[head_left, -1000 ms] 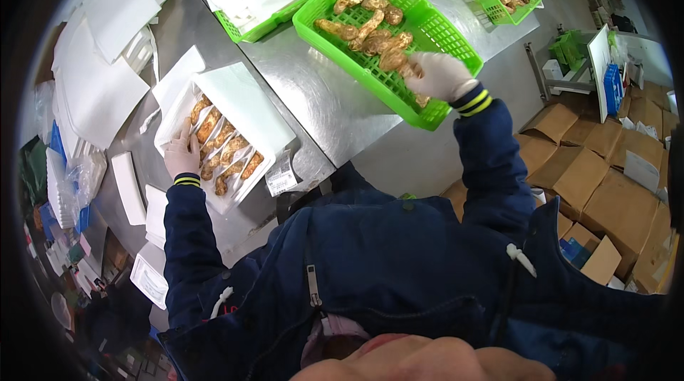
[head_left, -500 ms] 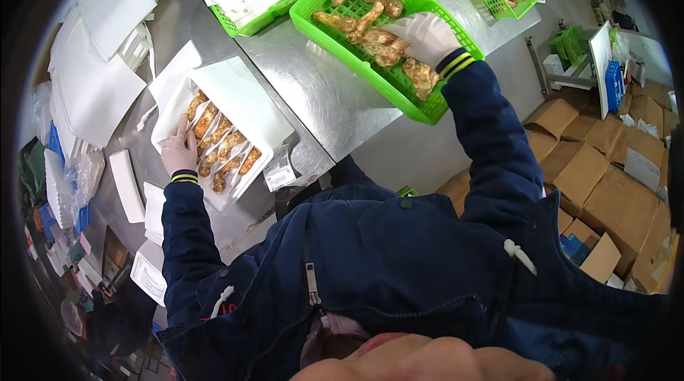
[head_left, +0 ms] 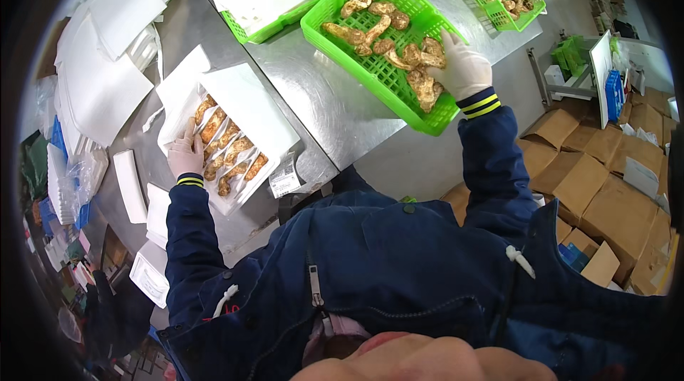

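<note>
Mushrooms [head_left: 425, 89] look light, brittle; I'd take stems [head_left: 378, 29]. Left hand [head_left: 186, 154] at box [head_left: 173, 119], right hand [head_left: 463, 68] at basket [head_left: 356, 72]; fingers' grip: can't tell.

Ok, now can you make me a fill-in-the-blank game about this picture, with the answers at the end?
1. The left hand is at a box of mushrooms coloured ____ outside.
2. The right hand is at a big basket coloured ____.
3. Each dark blue sleeve has cuff stripes coloured ____.
4. The cardboard boxes are on the person's ____ side.

Missing words: white; green; yellow; right.
</note>
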{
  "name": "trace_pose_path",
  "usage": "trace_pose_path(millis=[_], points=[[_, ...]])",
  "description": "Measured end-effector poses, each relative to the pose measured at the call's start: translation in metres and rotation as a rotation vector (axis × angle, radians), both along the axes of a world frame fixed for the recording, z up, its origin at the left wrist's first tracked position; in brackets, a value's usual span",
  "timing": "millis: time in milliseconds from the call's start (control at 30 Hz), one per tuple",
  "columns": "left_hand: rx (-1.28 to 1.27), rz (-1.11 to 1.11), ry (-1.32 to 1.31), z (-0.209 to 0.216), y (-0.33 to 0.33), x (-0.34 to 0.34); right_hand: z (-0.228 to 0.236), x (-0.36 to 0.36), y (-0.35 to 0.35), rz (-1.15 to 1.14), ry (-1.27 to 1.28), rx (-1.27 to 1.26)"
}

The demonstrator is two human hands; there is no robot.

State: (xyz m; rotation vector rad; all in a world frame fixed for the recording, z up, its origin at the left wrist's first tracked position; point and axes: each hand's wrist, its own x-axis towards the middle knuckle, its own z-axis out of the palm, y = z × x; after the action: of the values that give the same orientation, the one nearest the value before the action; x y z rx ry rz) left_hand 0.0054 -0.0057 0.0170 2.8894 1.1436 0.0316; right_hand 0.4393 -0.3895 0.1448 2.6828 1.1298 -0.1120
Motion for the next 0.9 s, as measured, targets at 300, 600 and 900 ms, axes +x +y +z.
trace_pose_path(millis=[300, 600, 900], points=[[0.022, 0.007, 0.056, -0.002, 0.002, 0.001, -0.049, 0.011, 0.085, 0.126, 0.09, 0.135], [-0.025, 0.022, -0.013, 0.0, -0.001, -0.002, -0.035, 0.01, 0.079, -0.027, 0.121, -0.035], [-0.015, 0.001, 0.0, 0.004, 0.0, 0.003, -0.048, 0.014, 0.128, 0.255, 0.034, -0.154]])
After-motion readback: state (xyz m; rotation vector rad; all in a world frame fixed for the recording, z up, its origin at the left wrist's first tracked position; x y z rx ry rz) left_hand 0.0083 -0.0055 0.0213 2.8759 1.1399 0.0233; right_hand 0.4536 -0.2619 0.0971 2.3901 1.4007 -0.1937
